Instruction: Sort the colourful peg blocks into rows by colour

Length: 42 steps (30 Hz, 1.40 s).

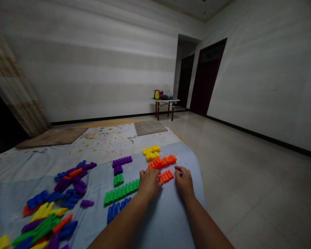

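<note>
Rows of coloured ribbed pieces lie on the cloth-covered surface. My left hand (149, 181) is over the right end of the green row (122, 192), at the left end of the short orange row (166, 176); its fingers are bent, and what they may hold is hidden. Just right of that orange row is my right hand (183, 180), with its fingers curled and a gap between thumb and forefinger. A longer orange row (162, 161) lies beyond both hands, with yellow pieces (151, 152) behind it. Purple pieces (122, 161), short green ones (118, 180) and a blue row (118, 209) are to the left.
Loose coloured pieces are heaped at the left (49, 221) and farther back (74, 178). Flat mats (150, 127) lie at the far edge of the bed-like surface (168, 211). A small table (166, 100) with colourful items stands by the wall.
</note>
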Each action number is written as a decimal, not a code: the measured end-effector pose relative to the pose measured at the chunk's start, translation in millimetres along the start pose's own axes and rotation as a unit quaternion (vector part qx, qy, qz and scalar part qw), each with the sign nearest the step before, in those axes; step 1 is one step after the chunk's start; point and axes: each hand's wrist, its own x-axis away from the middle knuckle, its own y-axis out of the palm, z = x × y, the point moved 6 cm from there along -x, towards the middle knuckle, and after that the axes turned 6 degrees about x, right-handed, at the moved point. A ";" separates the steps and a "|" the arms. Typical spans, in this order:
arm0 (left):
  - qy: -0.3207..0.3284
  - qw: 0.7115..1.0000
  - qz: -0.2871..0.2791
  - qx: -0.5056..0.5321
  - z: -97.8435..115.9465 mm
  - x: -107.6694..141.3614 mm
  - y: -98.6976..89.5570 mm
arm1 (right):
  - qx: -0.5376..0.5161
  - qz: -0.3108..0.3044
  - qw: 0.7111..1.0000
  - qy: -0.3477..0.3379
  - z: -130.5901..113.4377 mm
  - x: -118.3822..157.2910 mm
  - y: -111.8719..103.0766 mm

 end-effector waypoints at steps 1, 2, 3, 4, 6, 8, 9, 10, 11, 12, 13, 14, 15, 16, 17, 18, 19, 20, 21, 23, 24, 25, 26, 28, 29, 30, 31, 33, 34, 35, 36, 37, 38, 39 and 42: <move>-0.001 1.000 0.008 0.006 -2.4 4.3 -8.7 | 0.017 -0.008 1.000 -0.010 -1.2 0.4 1.1; -0.003 1.000 0.020 0.010 -6.1 9.6 -19.4 | 0.032 -0.017 0.999 -0.019 -2.2 1.1 1.9; -0.005 0.999 0.036 0.012 -11.5 15.9 -31.8 | 0.046 -0.026 0.998 -0.026 -2.9 2.0 2.5; -0.010 0.998 0.056 0.009 -19.0 23.0 -45.6 | 0.057 -0.034 0.997 -0.031 -2.9 3.0 2.7; -0.032 0.995 0.099 -0.004 -41.1 39.9 -75.3 | 0.075 -0.043 0.996 -0.034 -0.6 4.2 2.8; -0.069 0.988 0.133 -0.028 -72.1 59.7 -103.8 | 0.089 -0.050 0.994 -0.031 4.3 3.7 3.7; -0.093 0.984 0.143 -0.042 -90.4 70.7 -116.3 | 0.095 -0.054 0.994 -0.029 7.1 3.1 4.8; -0.119 0.980 0.150 -0.055 -109.6 82.3 -127.4 | 0.099 -0.062 0.993 -0.031 9.3 2.3 6.5; -0.148 0.975 0.155 -0.066 -129.7 94.6 -137.1 | 0.104 -0.068 0.992 -0.033 11.3 1.6 7.9; -0.183 0.968 0.158 -0.076 -150.3 107.4 -144.9 | 0.108 -0.073 0.991 -0.035 13.0 0.9 9.3; -0.205 0.962 0.161 -0.081 -168.9 119.9 -151.0 | 0.112 -0.077 0.990 -0.037 14.2 0.3 10.4; -0.224 0.957 0.164 -0.085 -186.1 132.1 -155.2 | 0.117 -0.081 0.989 -0.039 15.2 -0.2 11.4; -0.248 0.949 0.169 -0.094 -202.3 144.3 -157.9 | 0.121 -0.084 0.988 -0.042 16.0 -0.7 12.2; -0.270 0.942 0.171 -0.101 -216.6 155.8 -158.6 | 0.125 -0.089 0.987 -0.045 16.6 -1.1 13.1; -0.289 0.937 0.167 -0.106 -228.6 166.1 -157.3 | 0.130 -0.093 0.986 -0.049 16.9 -1.5 14.0; -0.300 0.934 0.164 -0.108 -237.7 174.8 -154.7 | 0.134 -0.096 0.985 -0.052 17.2 -1.8 14.7; -0.305 0.933 0.160 -0.108 -244.0 181.8 -151.4 | 0.138 -0.099 0.984 -0.054 17.4 -2.1 15.1; -0.305 0.933 0.157 -0.106 -247.6 186.8 -147.9 | 0.142 -0.100 0.983 -0.055 17.3 -2.3 15.4; -0.303 0.934 0.158 -0.103 -249.1 190.1 -145.0 | 0.145 -0.100 0.983 -0.057 16.9 -2.4 15.4; -0.304 0.933 0.165 -0.099 -248.3 191.8 -141.7 | 0.148 -0.097 0.983 -0.058 14.9 -2.1 14.4; -0.307 0.931 0.170 -0.098 -246.9 190.5 -141.3 | 0.149 -0.095 0.983 -0.058 13.4 -1.7 13.6; -0.310 0.930 0.173 -0.097 -245.5 187.8 -141.6 | 0.151 -0.092 0.983 -0.057 11.8 -1.3 12.8; -0.312 0.929 0.176 -0.096 -244.1 184.2 -142.1 | 0.153 -0.090 0.983 -0.056 10.0 -0.8 11.9; -0.309 0.929 0.179 -0.093 -242.1 175.5 -143.5 | 0.158 -0.088 0.982 -0.055 6.9 0.0 10.8; -0.305 0.931 0.181 -0.091 -241.8 171.5 -144.0 | 0.160 -0.088 0.982 -0.054 5.9 0.2 10.5; -0.300 0.932 0.182 -0.089 -242.0 168.1 -144.3 | 0.163 -0.087 0.981 -0.054 5.5 0.2 10.6; -0.296 0.933 0.184 -0.086 -242.6 165.6 -144.4 | 0.166 -0.087 0.981 -0.054 5.7 0.1 10.8; -0.291 0.935 0.188 -0.082 -245.1 163.7 -144.3 | 0.172 -0.087 0.980 -0.054 8.4 -0.6 12.1; -0.291 0.934 0.191 -0.079 -246.7 164.3 -144.4 | 0.176 -0.088 0.979 -0.055 10.6 -1.1 13.1; -0.293 0.933 0.199 -0.070 -248.5 165.8 -144.7 | 0.179 -0.090 0.978 -0.056 13.3 -1.6 14.3; -0.299 0.929 0.211 -0.056 -250.6 168.1 -145.3 | 0.183 -0.093 0.977 -0.058 16.2 -2.1 15.5; -0.305 0.924 0.227 -0.038 -252.5 170.9 -146.2 | 0.187 -0.096 0.976 -0.058 19.3 -2.6 16.6; -0.310 0.919 0.244 -0.019 -254.2 173.6 -146.9 | 0.191 -0.098 0.975 -0.057 22.2 -3.1 17.5; -0.314 0.914 0.258 0.001 -255.5 175.8 -147.3 | 0.195 -0.100 0.974 -0.055 24.8 -3.5 18.1; -0.311 0.914 0.258 0.040 -256.3 176.9 -144.6 | 0.202 -0.105 0.973 -0.049 28.6 -3.9 19.0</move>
